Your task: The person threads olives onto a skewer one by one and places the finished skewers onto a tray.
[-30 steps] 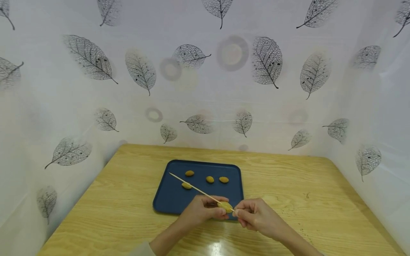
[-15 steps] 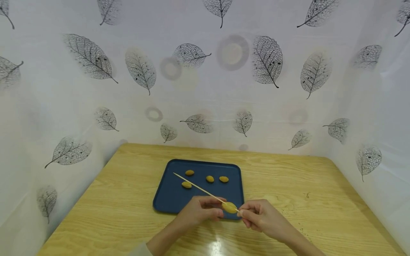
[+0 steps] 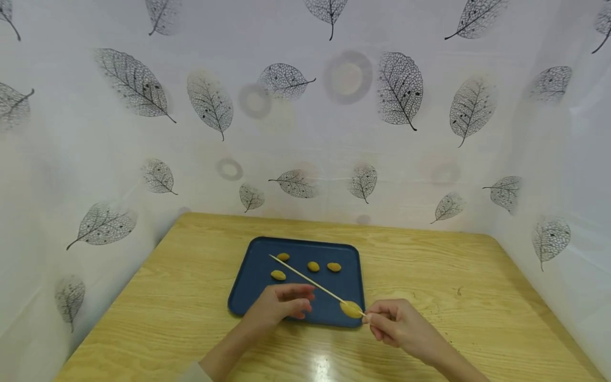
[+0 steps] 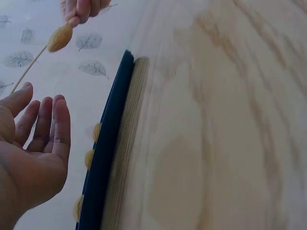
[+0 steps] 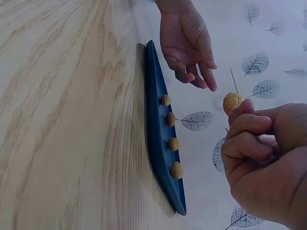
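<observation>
A pale backdrop (image 3: 315,143) fills the scene, wrapping round the back and both sides, its printing all pictures: dark skeleton leaf prints (image 3: 401,87) and faint grey rings (image 3: 348,77). Against it sits the wood-grain table (image 3: 429,265), a bright patch of glare (image 3: 321,367) at its near edge. On the table lies the tray (image 3: 253,300), plain dark blue with rounded corners and a low raised rim.

Here are the hands! The right hand (image 3: 395,324), just off the tray's near right corner, pinches the near end of the stick between thumb and fingers, the other fingers folded in beneath. The left hand (image 3: 284,305), over the tray's near side, is loosely spread, thumb apart from the gently bent fingers; its fingertips are near the stick, and the right wrist view shows a gap between them.

What a line the thin, pale stick (image 3: 307,279) makes, slanting above the tray, its free end pointing away to the far left! Threaded on it, just beyond the pinching fingertips: one yellow-brown skewered oval (image 3: 351,309), over the tray's near right corner. And four loose ovals (image 3: 313,266) rest on the tray, two at the left, two side by side further right, their surfaces wrinkled.
</observation>
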`<state>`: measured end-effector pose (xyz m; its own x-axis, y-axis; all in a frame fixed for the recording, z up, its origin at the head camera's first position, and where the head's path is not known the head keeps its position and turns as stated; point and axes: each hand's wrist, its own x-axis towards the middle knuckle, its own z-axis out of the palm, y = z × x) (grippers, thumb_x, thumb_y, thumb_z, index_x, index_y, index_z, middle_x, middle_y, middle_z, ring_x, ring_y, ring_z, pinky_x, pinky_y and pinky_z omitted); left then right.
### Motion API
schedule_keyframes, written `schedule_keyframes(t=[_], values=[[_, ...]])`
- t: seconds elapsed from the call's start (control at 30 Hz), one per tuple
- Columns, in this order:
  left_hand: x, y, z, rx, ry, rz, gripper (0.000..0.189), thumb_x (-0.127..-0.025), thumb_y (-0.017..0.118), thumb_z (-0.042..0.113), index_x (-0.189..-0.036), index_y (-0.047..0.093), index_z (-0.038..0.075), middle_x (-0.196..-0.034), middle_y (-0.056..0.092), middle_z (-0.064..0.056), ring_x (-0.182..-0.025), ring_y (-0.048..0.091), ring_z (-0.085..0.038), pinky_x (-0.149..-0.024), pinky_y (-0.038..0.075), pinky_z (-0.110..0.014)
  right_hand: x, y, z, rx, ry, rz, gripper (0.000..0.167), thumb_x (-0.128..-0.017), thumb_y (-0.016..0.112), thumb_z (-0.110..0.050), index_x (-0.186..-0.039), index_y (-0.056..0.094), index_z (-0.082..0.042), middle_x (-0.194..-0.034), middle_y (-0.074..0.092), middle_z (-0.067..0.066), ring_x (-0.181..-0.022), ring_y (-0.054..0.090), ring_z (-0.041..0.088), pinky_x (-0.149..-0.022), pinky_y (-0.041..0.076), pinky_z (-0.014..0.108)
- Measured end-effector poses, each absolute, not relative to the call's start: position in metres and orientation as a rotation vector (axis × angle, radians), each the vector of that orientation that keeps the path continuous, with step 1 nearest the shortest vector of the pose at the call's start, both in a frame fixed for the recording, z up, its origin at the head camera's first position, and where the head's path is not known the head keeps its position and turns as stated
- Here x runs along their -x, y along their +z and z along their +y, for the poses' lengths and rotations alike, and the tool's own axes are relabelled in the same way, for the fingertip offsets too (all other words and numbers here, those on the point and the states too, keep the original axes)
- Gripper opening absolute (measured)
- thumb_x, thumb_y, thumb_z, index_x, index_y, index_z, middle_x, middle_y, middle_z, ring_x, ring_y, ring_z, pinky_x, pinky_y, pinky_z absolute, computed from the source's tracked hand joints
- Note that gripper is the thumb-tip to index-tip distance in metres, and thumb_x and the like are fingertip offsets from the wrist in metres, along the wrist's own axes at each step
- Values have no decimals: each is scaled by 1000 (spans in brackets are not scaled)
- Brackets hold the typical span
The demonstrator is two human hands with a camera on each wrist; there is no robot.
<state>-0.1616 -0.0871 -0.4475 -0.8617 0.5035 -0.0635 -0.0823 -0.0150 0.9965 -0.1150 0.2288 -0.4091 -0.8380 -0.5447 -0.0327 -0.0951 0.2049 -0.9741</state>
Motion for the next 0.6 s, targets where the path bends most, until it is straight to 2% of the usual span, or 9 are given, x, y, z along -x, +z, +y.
schedule_keyframes(t=[0.47,0.6], values=[[183,-444,-137,-334,1978,2023,51,-102,69,21,-142,57,-9,-129,68,-22,-102,68,-16,-88,59,-31,107,-414,247,567,-1690,2134,31,-108,55,-12,-103,63,17,-72,58,-7,-52,38,0,-38,23,29],[189,-441,-148,-310,1978,2071,53,-102,69,22,-143,56,-9,-130,66,-22,-107,67,-20,-90,59,-31,107,-416,252,512,-1695,2092,32,-109,54,-12,-106,63,19,-73,59,-5,-51,37,2,-40,22,32]])
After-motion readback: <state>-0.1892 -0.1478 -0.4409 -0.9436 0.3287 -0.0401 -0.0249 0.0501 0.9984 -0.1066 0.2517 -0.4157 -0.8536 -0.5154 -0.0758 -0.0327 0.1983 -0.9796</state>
